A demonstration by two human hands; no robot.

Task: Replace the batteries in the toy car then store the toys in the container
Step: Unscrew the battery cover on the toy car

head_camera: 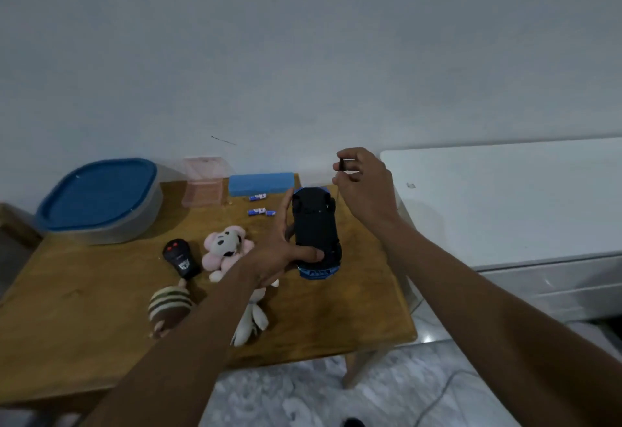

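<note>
Little of the task is looking finished: at the far left the container (101,198) is sitting with its blue lid on, and the plush toys (225,248) and black remote (181,258) are lying loose on the wooden table (84,319), none stored yet. Several blue batteries (261,211) are waiting just beside the blue case (261,183). Further right, the left hand (279,251) is wrapping around the toy car (316,235), holding it belly-up above the table, underside apparently closed. The right hand (363,181) is pinching a thin dark tool (340,165), probably a screwdriver, fingers curled, just beyond the car. Plain pale wall is running behind; a white unit (505,198) is standing at the right, marbled floor below
</note>
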